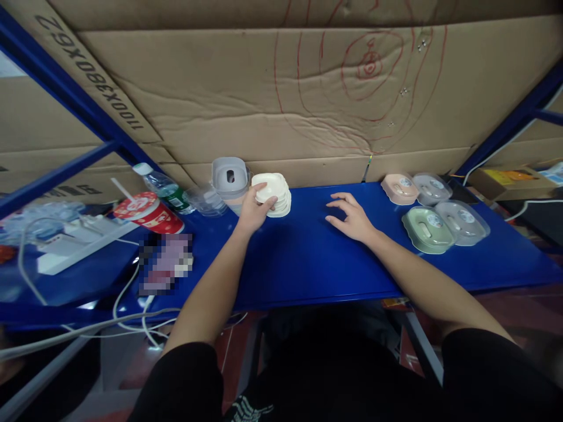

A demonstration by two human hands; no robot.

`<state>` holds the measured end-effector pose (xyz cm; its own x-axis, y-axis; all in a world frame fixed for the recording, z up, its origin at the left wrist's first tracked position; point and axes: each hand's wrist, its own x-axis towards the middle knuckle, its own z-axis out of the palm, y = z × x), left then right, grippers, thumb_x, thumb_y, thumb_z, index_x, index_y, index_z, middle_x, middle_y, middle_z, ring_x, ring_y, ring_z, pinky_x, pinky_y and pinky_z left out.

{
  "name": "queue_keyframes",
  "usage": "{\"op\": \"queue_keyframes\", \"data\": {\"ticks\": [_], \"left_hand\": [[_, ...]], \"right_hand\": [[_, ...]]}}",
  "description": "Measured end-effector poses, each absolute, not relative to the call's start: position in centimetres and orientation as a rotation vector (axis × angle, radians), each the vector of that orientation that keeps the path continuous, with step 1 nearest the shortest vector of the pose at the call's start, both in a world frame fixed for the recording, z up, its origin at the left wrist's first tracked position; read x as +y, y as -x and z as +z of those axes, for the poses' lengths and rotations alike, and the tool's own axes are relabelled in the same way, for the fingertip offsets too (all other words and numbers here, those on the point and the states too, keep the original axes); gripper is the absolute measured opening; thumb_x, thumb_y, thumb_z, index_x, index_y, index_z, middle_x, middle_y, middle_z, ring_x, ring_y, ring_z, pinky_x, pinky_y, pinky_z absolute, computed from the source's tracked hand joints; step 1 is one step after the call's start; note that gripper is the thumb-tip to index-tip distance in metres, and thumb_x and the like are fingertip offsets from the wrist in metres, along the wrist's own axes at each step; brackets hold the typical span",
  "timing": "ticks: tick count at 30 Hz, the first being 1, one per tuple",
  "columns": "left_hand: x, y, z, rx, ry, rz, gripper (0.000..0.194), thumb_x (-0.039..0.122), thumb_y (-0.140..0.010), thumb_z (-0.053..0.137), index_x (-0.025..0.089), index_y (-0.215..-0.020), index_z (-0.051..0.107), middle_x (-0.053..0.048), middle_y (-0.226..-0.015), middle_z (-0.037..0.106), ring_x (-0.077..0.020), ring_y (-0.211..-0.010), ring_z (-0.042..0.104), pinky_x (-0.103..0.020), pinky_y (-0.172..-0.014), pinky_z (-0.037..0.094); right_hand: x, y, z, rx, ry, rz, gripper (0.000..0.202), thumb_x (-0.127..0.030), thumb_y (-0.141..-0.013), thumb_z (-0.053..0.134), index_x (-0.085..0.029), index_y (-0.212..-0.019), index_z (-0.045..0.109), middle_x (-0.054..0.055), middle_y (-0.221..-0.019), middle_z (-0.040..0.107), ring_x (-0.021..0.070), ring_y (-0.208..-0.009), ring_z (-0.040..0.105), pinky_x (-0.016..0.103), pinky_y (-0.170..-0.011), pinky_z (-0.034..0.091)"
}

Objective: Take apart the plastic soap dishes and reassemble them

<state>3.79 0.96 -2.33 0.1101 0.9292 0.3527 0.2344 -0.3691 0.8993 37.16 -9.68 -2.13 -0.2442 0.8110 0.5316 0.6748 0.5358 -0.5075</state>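
My left hand (257, 211) grips a stack of shallow cream plastic dishes (281, 198), with the thumb on the near side and fingers over the top. Just behind and left of it stand nested grey plastic containers (229, 176), the top one with a dark oval hole; a pinkish one shows below. My right hand (350, 218) hovers over the blue table, fingers apart and holding nothing. To its right sit several lidded plastic boxes: a pink one (399, 189), a green one (428, 230), a grey one (463, 223) and another grey one (432, 189) behind.
At left are clear plastic lids (206, 201), a bottle with a green label (165, 187), a red paper cup with a straw (149, 212) and a white power strip (83, 243) with cables. A cardboard wall (220, 88) backs the blue table (303, 264). A pixelated item (167, 264) lies near the cup.
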Motion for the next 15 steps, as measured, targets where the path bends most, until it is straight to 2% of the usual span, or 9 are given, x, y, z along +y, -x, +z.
{"op": "queue_keyframes", "data": {"ticks": [4,7,10,12,15], "left_hand": [[0.8,-3.2,-2.3,1.230,-1.775,1.245,0.091,0.066,-0.093,0.073,0.012,-0.160,0.044,-0.003,-0.073,0.069,-0.0217,-0.061,0.070,-0.035,-0.066,0.059],[0.3,-2.8,-2.1,1.280,-1.899,1.219,0.087,0.067,-0.100,0.063,0.010,-0.163,0.046,-0.001,-0.064,0.066,-0.0208,-0.058,0.068,-0.035,-0.070,0.059],[-0.3,-2.7,-1.9,1.349,-2.006,1.206,0.078,0.063,-0.104,0.059,0.011,-0.161,0.051,0.001,-0.063,0.065,-0.0214,-0.061,0.069,-0.039,-0.080,0.060],[-0.7,-2.8,-1.7,1.406,-2.031,1.185,0.072,0.060,-0.106,0.057,0.012,-0.160,0.055,0.002,-0.060,0.064,-0.0234,-0.064,0.071,-0.042,-0.088,0.059],[-1.1,-3.0,-1.2,1.485,-2.037,1.131,0.064,0.053,-0.108,0.055,0.012,-0.156,0.060,0.001,-0.058,0.064,-0.0271,-0.070,0.073,-0.046,-0.095,0.058]], "right_hand": [[-9.8,-37.2,-2.3,-2.009,1.201,0.234,0.042,-0.062,-0.101,0.063,-0.030,-0.126,0.072,0.014,-0.148,0.061,0.0366,-0.138,0.062,0.056,-0.102,0.063],[-9.8,-37.3,-2.1,-2.022,1.197,0.218,0.042,-0.062,-0.101,0.062,-0.029,-0.127,0.072,0.013,-0.148,0.062,0.0364,-0.138,0.062,0.056,-0.104,0.062],[-10.0,-37.6,-1.0,-2.067,1.236,0.166,0.043,-0.060,-0.103,0.060,-0.030,-0.131,0.072,0.012,-0.151,0.061,0.0367,-0.139,0.061,0.057,-0.110,0.058],[-10.2,-38.4,0.2,-2.111,1.308,0.098,0.045,-0.059,-0.102,0.060,-0.030,-0.135,0.071,0.013,-0.152,0.062,0.0393,-0.141,0.060,0.061,-0.118,0.051],[-10.9,-41.2,2.2,-2.144,1.529,-0.010,0.059,-0.064,-0.099,0.063,-0.027,-0.145,0.068,0.017,-0.154,0.062,0.0480,-0.143,0.057,0.075,-0.124,0.036]]}}
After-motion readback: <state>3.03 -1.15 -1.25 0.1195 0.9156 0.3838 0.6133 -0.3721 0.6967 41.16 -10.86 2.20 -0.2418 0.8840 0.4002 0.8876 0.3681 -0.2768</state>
